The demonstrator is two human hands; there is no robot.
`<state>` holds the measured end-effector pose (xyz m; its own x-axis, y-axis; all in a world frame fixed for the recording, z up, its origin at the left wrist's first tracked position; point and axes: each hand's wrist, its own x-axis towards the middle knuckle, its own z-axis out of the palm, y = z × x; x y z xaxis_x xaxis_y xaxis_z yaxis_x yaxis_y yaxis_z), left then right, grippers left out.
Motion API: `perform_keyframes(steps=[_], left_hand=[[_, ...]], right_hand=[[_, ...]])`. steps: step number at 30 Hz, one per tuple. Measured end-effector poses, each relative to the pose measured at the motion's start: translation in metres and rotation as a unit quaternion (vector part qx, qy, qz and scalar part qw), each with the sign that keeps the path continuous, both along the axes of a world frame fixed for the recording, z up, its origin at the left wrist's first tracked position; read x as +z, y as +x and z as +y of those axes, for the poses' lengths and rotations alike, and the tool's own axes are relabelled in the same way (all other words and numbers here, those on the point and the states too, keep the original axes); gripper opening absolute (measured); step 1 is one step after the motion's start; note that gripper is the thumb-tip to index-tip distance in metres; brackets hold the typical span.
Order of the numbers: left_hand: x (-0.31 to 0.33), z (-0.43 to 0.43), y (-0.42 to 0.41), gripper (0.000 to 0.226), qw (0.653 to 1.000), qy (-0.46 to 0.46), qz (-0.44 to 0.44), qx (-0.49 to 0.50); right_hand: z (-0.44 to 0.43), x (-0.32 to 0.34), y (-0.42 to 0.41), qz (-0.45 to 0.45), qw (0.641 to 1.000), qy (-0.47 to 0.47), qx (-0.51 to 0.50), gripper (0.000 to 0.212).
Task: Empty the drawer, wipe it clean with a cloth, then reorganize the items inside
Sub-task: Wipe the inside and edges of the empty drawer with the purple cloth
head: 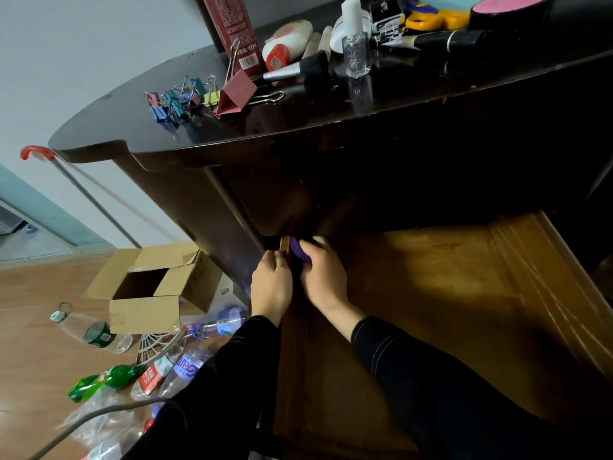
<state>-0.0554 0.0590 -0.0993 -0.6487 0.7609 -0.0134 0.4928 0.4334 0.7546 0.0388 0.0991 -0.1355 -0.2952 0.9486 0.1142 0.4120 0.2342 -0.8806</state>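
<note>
The wooden drawer (447, 293) is pulled out below the dark desk, and its bare brown bottom shows. My right hand (323, 272) holds a purple cloth (297, 250) pressed into the drawer's far left corner; most of the cloth is hidden by the fingers. My left hand (272, 283) grips the drawer's left side wall (287, 343) just beside it. On the desk top (331, 114) lie the items: coloured binder clips (179, 99), a big red binder clip (234, 94), a makeup brush (298, 69), a nail polish bottle (355, 54), a red tube (232, 28) and yellow scissors (434, 19).
On the wooden floor at the left stand an open cardboard box (156, 287) and several empty plastic bottles (99, 333), with a green bottle (102, 381) among them. A red-handled pole (79, 190) leans against the wall. A grey cable (83, 423) crosses the floor.
</note>
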Motion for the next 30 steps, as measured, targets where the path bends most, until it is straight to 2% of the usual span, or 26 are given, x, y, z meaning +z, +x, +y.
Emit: perform_keyframes(steps=[2, 5, 6, 8, 10, 11, 15, 22, 27, 30], left_hand=[[0.000, 0.000, 0.000, 0.032, 1.000, -0.001, 0.000, 0.003], [-0.001, -0.002, 0.001, 0.032, 1.000, -0.005, 0.001, -0.001], [0.000, -0.002, 0.001, 0.033, 1.000, -0.003, 0.000, -0.001], [0.000, -0.002, 0.003, 0.031, 1.000, 0.001, -0.003, -0.002], [0.000, -0.001, 0.003, 0.032, 1.000, 0.000, 0.000, -0.001], [0.001, -0.001, 0.004, 0.033, 1.000, 0.000, 0.004, 0.001], [0.000, -0.001, 0.002, 0.034, 1.000, 0.001, 0.002, -0.002], [-0.002, -0.001, -0.002, 0.030, 1.000, -0.001, -0.006, -0.012], [-0.004, -0.002, -0.003, 0.029, 1.000, 0.002, -0.010, -0.008], [-0.004, -0.001, -0.003, 0.031, 1.000, 0.000, -0.006, -0.006]], right_hand=[[-0.005, -0.004, -0.001, -0.013, 1.000, 0.008, 0.009, 0.058], [0.005, -0.017, 0.011, -0.118, 0.990, -0.056, 0.051, 0.058], [0.010, -0.019, 0.015, -0.121, 0.988, -0.083, 0.056, 0.056], [0.021, -0.017, 0.020, -0.065, 0.990, -0.122, 0.030, 0.055], [0.030, -0.015, 0.021, -0.034, 0.992, -0.122, -0.012, 0.054], [0.032, -0.015, 0.020, -0.048, 0.992, -0.117, -0.007, 0.055], [0.026, -0.015, 0.015, -0.096, 0.982, -0.141, 0.080, 0.059], [0.006, -0.026, 0.032, -0.201, 0.966, -0.071, 0.145, 0.057], [0.003, -0.024, 0.023, -0.167, 0.972, -0.090, 0.140, 0.062], [0.008, -0.016, 0.019, -0.098, 0.985, -0.115, 0.087, 0.057]])
